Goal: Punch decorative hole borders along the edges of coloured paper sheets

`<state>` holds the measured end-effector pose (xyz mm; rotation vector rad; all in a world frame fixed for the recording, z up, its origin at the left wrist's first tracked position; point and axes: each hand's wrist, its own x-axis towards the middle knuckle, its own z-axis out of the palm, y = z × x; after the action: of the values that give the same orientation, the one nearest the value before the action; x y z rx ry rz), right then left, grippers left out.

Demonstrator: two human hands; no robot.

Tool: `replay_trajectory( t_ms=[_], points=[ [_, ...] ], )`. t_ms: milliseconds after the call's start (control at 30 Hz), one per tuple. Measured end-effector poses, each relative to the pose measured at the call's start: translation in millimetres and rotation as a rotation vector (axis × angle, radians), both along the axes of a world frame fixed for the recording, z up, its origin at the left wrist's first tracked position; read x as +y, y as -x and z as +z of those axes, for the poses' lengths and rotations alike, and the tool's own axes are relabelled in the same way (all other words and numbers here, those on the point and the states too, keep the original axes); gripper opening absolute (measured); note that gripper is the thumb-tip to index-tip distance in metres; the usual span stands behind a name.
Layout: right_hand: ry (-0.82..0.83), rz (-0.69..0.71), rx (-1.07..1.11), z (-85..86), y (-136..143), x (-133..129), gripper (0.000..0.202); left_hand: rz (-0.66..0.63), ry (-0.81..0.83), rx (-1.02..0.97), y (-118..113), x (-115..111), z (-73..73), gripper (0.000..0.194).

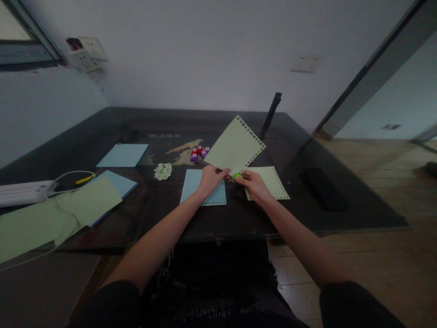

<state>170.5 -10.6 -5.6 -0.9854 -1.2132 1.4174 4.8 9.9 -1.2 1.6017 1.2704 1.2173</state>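
A pale green sheet of paper (235,143), punched with holes along its edges, is raised above the table at a slant. My left hand (212,180) pinches its lower corner between thumb and fingers. In my right hand (254,183) is a small bright green craft punch (238,176), pressed against the sheet's lower edge. Beneath my left hand lies a light blue sheet (191,184) with holes along its border. Another pale green sheet (273,182), holed along its edge, lies under and beside my right hand.
Several red and purple punches (200,153) stand together beyond my left hand, near a heap of small paper cut-outs (163,171). A blue sheet (123,155), stacked papers (99,196), a white power strip (23,193) and cable occupy the left. A dark flat object (324,189) lies right.
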Motion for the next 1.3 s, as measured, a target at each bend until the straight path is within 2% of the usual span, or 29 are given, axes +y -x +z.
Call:
replay_trajectory(
  t_ms=[400, 600, 767, 967, 1300],
  points=[
    [-0.016, -0.015, -0.009, -1.1, -2.1, 4.0, 0.028, 0.032, -0.023, 0.081, 0.6, -2.1, 1.3, 0.024],
    [-0.023, 0.048, -0.049, -1.4, -4.9, 4.7, 0.025, 0.047, -0.034, 0.099, 1.8, -1.1, 2.2, 0.025],
    [0.003, 0.051, -0.062, 2.2, -5.3, 3.6, 0.023, 0.048, -0.021, 0.069, 2.4, 0.1, 2.6, 0.023],
    [0.074, 0.028, -0.018, 4.1, -8.2, 4.9, 0.031, 0.064, 0.003, 0.008, 3.4, 3.9, 1.5, 0.023],
    [0.073, 0.044, -0.040, 8.0, -14.7, 7.6, 0.030, 0.085, -0.004, -0.023, 7.8, 7.0, 4.4, 0.024]
  ],
)
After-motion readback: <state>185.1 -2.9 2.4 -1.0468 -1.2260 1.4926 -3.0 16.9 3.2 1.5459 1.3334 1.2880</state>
